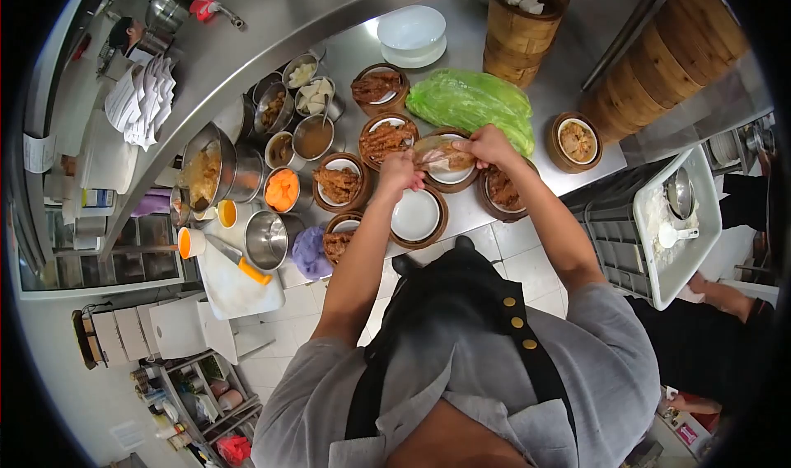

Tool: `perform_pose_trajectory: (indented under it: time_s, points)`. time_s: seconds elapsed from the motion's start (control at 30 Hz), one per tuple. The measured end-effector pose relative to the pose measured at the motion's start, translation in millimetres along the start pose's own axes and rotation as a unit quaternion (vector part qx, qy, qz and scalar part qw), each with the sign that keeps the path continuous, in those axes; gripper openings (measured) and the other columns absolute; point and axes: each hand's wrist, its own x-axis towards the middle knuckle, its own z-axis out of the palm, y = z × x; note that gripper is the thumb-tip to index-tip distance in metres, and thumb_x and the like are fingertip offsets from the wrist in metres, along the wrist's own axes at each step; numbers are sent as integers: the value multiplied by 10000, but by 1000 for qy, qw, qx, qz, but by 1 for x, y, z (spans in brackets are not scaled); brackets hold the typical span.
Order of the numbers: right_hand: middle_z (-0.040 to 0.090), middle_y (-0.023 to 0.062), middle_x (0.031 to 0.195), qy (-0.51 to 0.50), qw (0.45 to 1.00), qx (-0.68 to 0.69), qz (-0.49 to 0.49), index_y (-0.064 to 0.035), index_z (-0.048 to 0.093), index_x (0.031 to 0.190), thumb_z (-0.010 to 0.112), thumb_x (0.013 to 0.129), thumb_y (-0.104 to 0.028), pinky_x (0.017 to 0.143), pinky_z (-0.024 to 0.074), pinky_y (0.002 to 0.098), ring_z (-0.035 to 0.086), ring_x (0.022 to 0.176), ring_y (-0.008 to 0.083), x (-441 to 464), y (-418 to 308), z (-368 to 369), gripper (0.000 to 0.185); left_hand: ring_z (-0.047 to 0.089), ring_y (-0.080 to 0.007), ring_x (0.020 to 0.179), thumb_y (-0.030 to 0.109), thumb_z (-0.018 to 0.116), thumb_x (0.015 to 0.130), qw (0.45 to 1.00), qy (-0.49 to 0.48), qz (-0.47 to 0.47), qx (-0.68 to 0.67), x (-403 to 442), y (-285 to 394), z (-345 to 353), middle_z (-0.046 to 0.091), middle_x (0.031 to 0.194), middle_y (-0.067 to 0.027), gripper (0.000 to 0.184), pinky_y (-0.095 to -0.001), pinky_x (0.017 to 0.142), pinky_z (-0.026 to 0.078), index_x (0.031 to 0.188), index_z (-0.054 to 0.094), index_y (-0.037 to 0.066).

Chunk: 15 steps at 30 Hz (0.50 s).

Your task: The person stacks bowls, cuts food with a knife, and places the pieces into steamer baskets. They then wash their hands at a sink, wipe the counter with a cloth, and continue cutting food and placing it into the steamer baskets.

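Note:
Between my hands is a clear plastic bag [442, 155] with brownish food inside, above a small bamboo steamer with a white dish [452, 178]. My left hand [400, 173] pinches one end of the bag. At the opposite end, my right hand [486, 145] grips it with closed fingers. Nearer my body, a steamer holds a bare white dish [415, 216]. Reddish-brown chicken feet [337, 183] fill dishes in several steamers around my hands, including one steamer [504, 192] below my right wrist. A green plastic bag [470, 105] lies just beyond my hands.
Metal bowls of ingredients stand left, with orange slices [283, 189] in one. An orange-handled knife [239, 260] rests on a white cutting board [235, 283]. Tall bamboo steamers [663, 64] stack at right, beside a white tub [710, 212]. A co-worker's arm [725, 297] shows at right.

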Motion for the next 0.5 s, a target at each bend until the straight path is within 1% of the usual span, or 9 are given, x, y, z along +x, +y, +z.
perform_pose_trajectory:
  time_s: [0.03, 0.07, 0.1, 0.17, 0.2, 0.33, 0.4, 0.43, 0.5]
  points:
    - [594, 84, 598, 5, 1000, -21, -6, 95, 651, 877, 757, 738, -154, 421, 420, 280, 546, 448, 123, 4, 1, 1, 305, 576, -192, 460, 224, 403, 975, 998, 43, 25, 43, 1, -2, -3, 590, 710, -157, 309, -288, 403, 464, 997, 520, -61]
    - [628, 107, 636, 32, 997, -3, -65, 70, 673, 839, 760, 718, -129, 458, 456, 284, 579, 482, 140, 12, 17, 2, 249, 600, -189, 509, 132, 439, 956, 998, 38, 51, 0, -2, -4, -9, 602, 740, -149, 241, -284, 447, 491, 1040, 544, -68]
    - [628, 107, 636, 33, 997, -2, -67, 70, 673, 839, 760, 718, -129, 458, 456, 284, 579, 482, 140, 15, 21, 5, 249, 600, -189, 509, 132, 439, 956, 998, 39, 53, 2, 3, -14, -12, 602, 740, -149, 241, -284, 447, 491, 1040, 544, -68]
    - [667, 134, 673, 83, 975, -57, -196, -9, 698, 816, 719, 666, -137, 620, 515, 323, 657, 626, 216, 14, 31, 13, 198, 616, -182, 553, 31, 485, 916, 984, 32, 170, -47, 0, -32, -6, 613, 767, -141, 229, -273, 490, 509, 1113, 537, -72]
    - [664, 151, 704, 99, 973, -81, -190, -51, 706, 810, 693, 644, -75, 635, 517, 333, 660, 655, 246, 15, 32, 18, 168, 619, -162, 571, -20, 513, 884, 986, 42, 160, -32, -4, -33, 2, 617, 762, -121, 231, -256, 502, 503, 1104, 567, -67]
    - [652, 177, 708, 122, 966, -48, -222, -48, 705, 788, 658, 654, -41, 652, 520, 348, 659, 664, 272, 16, 32, 18, 142, 611, -138, 550, 0, 509, 893, 986, 56, 154, 42, -9, -27, -1, 627, 722, -95, 153, -244, 463, 476, 972, 628, -55]
    - [644, 188, 697, 167, 916, -216, -294, -42, 701, 765, 621, 668, -10, 655, 519, 364, 658, 659, 282, 14, 32, 26, 129, 611, -135, 547, 6, 509, 896, 984, 87, 130, 90, -16, -25, 0, 630, 729, -94, 147, -245, 453, 471, 964, 626, -51]
    - [644, 188, 697, 169, 914, -217, -298, -42, 701, 765, 621, 668, -10, 655, 519, 364, 658, 659, 282, 16, 28, 24, 129, 610, -133, 544, 12, 510, 898, 976, 117, 118, 137, -14, -16, 0, 633, 736, -94, 141, -245, 444, 466, 956, 625, -46]
    - [639, 196, 690, 181, 932, -110, -294, -37, 695, 744, 599, 678, 2, 645, 516, 375, 656, 660, 294, -5, 7, 17, 123, 613, -133, 553, 19, 513, 899, 972, 138, 124, 143, -18, -14, -5, 629, 725, -92, 129, -247, 449, 467, 927, 624, -41]
